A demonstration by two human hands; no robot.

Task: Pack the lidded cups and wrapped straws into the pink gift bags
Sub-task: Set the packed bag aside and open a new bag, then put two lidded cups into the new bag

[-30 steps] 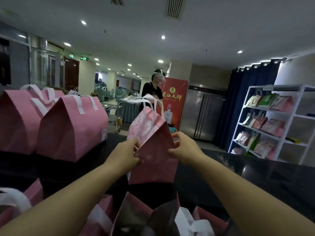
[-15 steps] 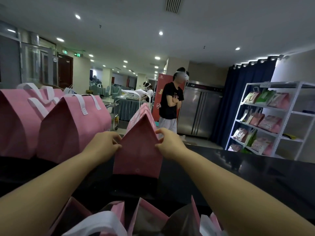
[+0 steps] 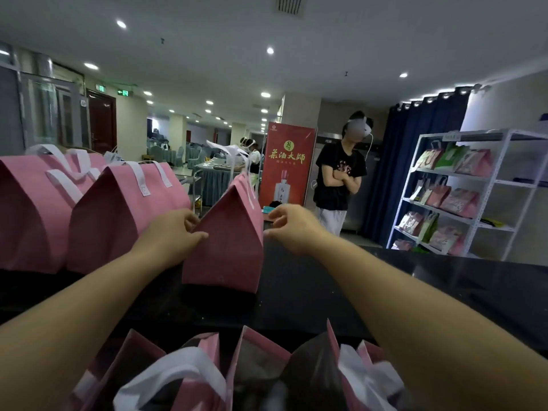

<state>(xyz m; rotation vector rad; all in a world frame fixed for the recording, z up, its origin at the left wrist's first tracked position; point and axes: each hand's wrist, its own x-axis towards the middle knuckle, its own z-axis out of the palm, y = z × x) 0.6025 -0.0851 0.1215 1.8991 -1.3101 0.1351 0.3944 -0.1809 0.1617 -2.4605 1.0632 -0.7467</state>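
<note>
A closed pink gift bag (image 3: 228, 250) with white handles stands upright on the black counter (image 3: 385, 286) in front of me. My left hand (image 3: 169, 235) pinches the bag's left sloping edge, thumb on the front face. My right hand (image 3: 293, 226) hovers just off the bag's right edge with fingers loosely spread, holding nothing. Open pink gift bags (image 3: 258, 360) with white handles sit at the bottom of the view, below my arms. No cups or straws are visible.
Two larger closed pink bags (image 3: 124, 221) (image 3: 29, 215) stand on the counter to the left. Beyond the counter a person in a black shirt (image 3: 338, 185) stands by a red banner (image 3: 286, 167). A white shelf (image 3: 486, 185) with packaged goods is at the right.
The pink bag went from tilted in both hands to standing on the counter. My right hand has come off its right edge; my left hand stays on the left edge.
</note>
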